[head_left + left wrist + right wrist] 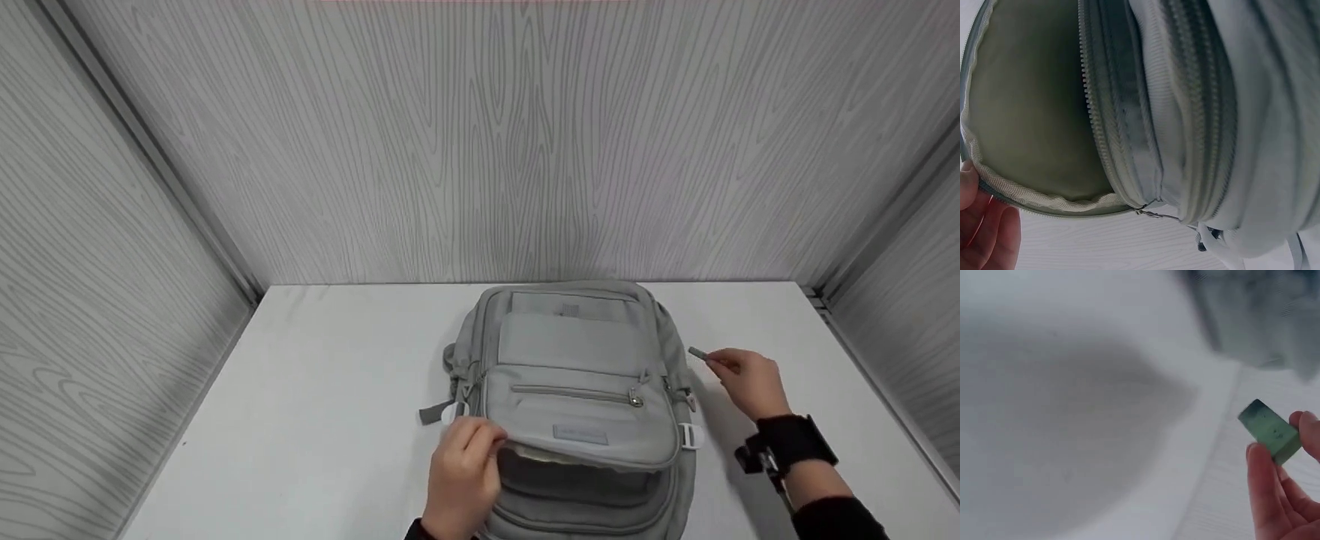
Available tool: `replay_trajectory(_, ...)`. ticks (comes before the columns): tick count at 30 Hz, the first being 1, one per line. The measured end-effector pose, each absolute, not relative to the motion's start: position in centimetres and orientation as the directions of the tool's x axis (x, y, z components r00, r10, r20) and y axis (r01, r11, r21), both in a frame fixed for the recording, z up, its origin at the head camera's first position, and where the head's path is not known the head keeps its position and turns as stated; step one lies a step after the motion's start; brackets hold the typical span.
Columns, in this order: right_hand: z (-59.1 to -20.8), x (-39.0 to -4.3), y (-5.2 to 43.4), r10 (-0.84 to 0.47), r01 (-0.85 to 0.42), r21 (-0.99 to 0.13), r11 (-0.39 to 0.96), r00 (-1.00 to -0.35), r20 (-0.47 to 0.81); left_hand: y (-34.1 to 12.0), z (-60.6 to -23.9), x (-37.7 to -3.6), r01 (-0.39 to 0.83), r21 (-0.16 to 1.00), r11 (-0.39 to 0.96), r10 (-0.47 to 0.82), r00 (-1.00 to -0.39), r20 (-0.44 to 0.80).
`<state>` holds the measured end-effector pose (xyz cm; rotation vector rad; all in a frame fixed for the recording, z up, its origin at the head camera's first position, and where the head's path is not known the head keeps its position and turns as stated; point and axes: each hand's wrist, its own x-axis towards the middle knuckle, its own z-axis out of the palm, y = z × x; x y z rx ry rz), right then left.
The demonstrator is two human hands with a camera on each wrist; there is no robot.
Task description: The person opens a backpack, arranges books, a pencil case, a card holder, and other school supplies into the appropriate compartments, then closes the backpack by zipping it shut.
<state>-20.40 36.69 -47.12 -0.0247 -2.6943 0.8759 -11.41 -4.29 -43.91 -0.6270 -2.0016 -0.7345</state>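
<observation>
A grey backpack (pixel 577 341) lies on the white table with its front pocket unzipped at the near end. My left hand (pixel 463 469) pinches the edge of the pocket's front flap (pixel 577 431) at its left corner and lifts it. In the left wrist view, the olive lining (pixel 1039 112) and the toothed zipper edge show beside the fingers. To the right of the backpack, my right hand (pixel 750 384) holds a small green eraser (pixel 1270 430) between thumb and fingertips, above the table. One end of the eraser is dark and smudged.
Wood-grain panels (pixel 525 142) enclose the white table (pixel 322 390) at the back and both sides. A strap end (pixel 435 412) sticks out at the backpack's left, and a white buckle (pixel 691 436) sits on its right side.
</observation>
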Motion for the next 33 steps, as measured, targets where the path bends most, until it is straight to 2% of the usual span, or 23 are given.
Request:
replay_trajectory(3,-45.9,-16.7,35.3,0.182,-0.064,-0.688,0.723,-0.943,0.279,-4.4,-43.7,-11.6,0.664,0.267,0.699,0.127,-0.482,0.867)
replay_trajectory(5,-45.4,-13.9,34.0,0.250,-0.012,-0.767,0.642,-0.942,0.224,-4.5,-43.7,-11.7,0.657,0.277,0.701,0.115,-0.488,0.865)
replay_trajectory(9,-44.8,-8.4,31.3,0.340,0.173,-0.887,0.429,-0.940,-0.019,-4.8,-43.8,-11.7,0.651,0.285,0.704,0.107,-0.493,0.863)
replay_trajectory(11,-44.9,-6.2,30.1,0.330,0.272,-0.906,0.324,-0.930,-0.161,-4.9,-43.9,-11.8,0.654,0.281,0.702,0.112,-0.491,0.864)
replay_trajectory(14,-45.5,-4.3,28.4,0.225,0.332,-0.912,0.242,-0.933,-0.280,-4.9,-43.9,-12.0,0.660,0.278,0.698,0.115,-0.487,0.866)
replay_trajectory(18,-46.8,-3.9,25.8,0.036,0.341,-0.934,0.110,-0.940,-0.339,-5.0,-43.8,-12.3,0.662,0.280,0.695,0.104,-0.478,0.872)
replay_trajectory(20,-47.3,-4.2,24.4,-0.019,0.373,-0.928,0.014,-0.928,-0.373,-5.0,-43.8,-12.4,0.664,0.279,0.694,0.101,-0.474,0.875)
replay_trajectory(22,-47.4,-4.6,23.1,-0.034,0.406,-0.912,-0.062,-0.914,-0.404,-5.0,-43.9,-12.5,0.667,0.277,0.692,0.105,-0.472,0.875)
replay_trajectory(28,-46.9,-6.5,20.0,-0.076,0.428,-0.887,-0.174,-0.904,-0.421,-5.0,-44.3,-12.6,0.665,0.295,0.686,0.107,-0.493,0.863)
replay_trajectory(33,-46.3,-8.3,17.5,-0.031,0.379,-0.820,-0.429,-0.913,-0.406,-5.0,-44.4,-12.7,0.653,0.304,0.694,0.104,-0.508,0.855)
